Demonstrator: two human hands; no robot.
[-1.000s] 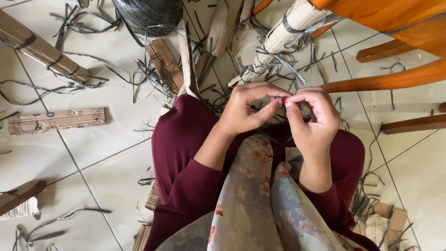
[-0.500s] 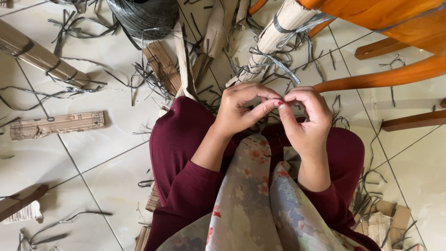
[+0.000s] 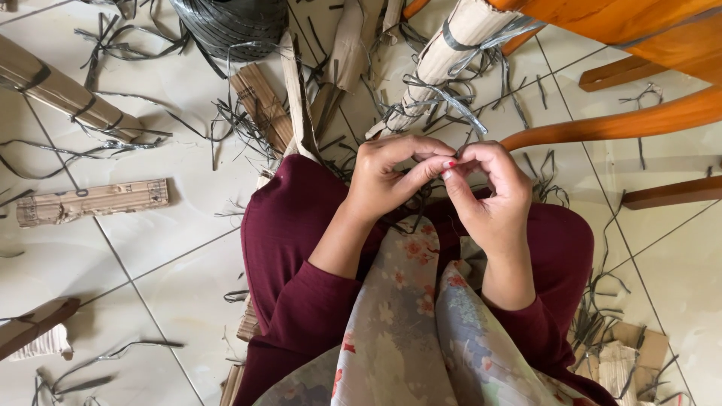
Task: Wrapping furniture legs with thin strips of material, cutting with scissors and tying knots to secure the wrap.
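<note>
My left hand (image 3: 391, 177) and my right hand (image 3: 489, 192) meet fingertip to fingertip above my lap. Both pinch a thin grey plastic strap (image 3: 460, 143) that runs up from between the fingers. The strap leads toward a rolled cardboard bundle (image 3: 440, 60) wrapped with the same grey strapping, lying on the floor just beyond my knees. I sit on the tiled floor in dark red trousers with a floral scarf hanging down in front.
A dark coil of strapping (image 3: 229, 26) stands at the top. Cardboard rolls lie at the left (image 3: 94, 201) and upper left (image 3: 64, 90), with strap offcuts scattered around. Orange wooden furniture legs (image 3: 624, 120) cross the upper right. More cardboard pieces (image 3: 624, 361) sit at lower right.
The hands stay together with only small finger movements on the strap. The view has shifted slightly.
</note>
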